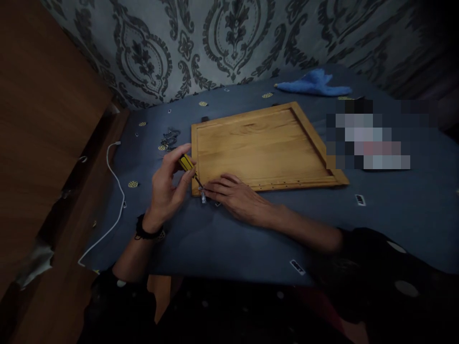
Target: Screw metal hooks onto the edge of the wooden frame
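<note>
A yellow and black screwdriver point(186, 163) is gripped in my left hand point(168, 179), its shaft slanting down to the right. Its tip meets a small metal hinge point(203, 196) at the near left corner of a framed wooden panel point(251, 148). The panel lies flat, with a raised border and several small dark holes along its near edge. Across that edge rests my right hand point(242, 198), fingers stretched out and fingertips beside the screwdriver tip. Whether those fingertips also press on a screw is too small to tell.
Loose metal pieces point(169, 137) lie left of the panel. A white cable point(120, 179) runs along the left side of the blue cloth point(229, 243). A fluffy blue cloth duster point(315, 83) lies behind, near the patterned wall. A blurred-out item point(373, 138) is at right.
</note>
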### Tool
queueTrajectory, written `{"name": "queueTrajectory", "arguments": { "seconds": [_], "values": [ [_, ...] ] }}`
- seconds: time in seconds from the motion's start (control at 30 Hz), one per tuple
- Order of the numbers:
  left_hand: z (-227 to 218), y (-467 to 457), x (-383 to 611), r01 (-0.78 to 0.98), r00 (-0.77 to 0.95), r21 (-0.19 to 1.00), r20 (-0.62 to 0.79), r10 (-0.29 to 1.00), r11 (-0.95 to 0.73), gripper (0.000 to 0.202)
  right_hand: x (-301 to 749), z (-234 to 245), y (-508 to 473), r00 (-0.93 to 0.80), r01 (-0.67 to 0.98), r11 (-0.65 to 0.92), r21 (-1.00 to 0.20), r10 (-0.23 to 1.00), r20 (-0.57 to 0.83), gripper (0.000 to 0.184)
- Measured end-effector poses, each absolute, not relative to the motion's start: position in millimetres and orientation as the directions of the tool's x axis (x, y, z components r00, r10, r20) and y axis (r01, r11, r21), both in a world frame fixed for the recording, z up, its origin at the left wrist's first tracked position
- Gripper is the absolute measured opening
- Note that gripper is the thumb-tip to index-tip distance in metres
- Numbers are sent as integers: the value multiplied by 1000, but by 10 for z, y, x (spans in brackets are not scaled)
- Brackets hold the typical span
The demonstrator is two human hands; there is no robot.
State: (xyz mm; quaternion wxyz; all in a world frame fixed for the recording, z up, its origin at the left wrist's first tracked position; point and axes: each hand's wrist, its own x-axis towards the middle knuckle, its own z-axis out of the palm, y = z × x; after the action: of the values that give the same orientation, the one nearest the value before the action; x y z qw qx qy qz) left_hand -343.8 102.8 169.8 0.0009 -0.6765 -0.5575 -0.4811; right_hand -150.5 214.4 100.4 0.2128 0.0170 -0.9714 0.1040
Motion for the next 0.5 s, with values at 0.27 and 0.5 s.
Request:
{"name": "queueTrajectory", "arguments": {
  "seconds": [0.27, 0.5],
  "values": [
    [1705, 1032, -3439, 770, -63, 517, 646, 761, -375, 46, -1500, 1033, 2147, -913, -83, 977, -196, 4, 408, 42],
    [1717, 1065, -3437, 853, -27, 372, 732, 681, -366, 48, -1498, 1027, 2145, -918, -89, 972, -217, 5, 397, 46]
  ]
}}
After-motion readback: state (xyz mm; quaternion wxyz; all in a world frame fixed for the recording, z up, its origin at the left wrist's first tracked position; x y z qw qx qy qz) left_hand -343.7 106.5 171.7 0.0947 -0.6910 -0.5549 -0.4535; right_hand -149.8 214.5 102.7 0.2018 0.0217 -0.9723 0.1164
